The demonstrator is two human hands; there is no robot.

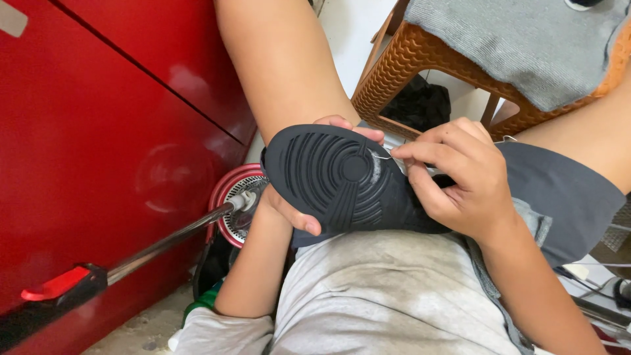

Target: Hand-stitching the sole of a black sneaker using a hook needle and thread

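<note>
Beside a red cabinet (98,131), left hand (289,210) grips a black shoe sole (328,174).

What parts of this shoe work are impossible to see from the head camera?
- Upper of the black shoe: hidden, only its sole faces the camera.
- Thin metal needle: too small to tell whether thread runs through it.
- Left hand: palm hidden behind the sole; only fingertips show.
- Right hand: palm side turned away.
- Woven stool: cut off by the top edge, partly under a grey cloth.
</note>
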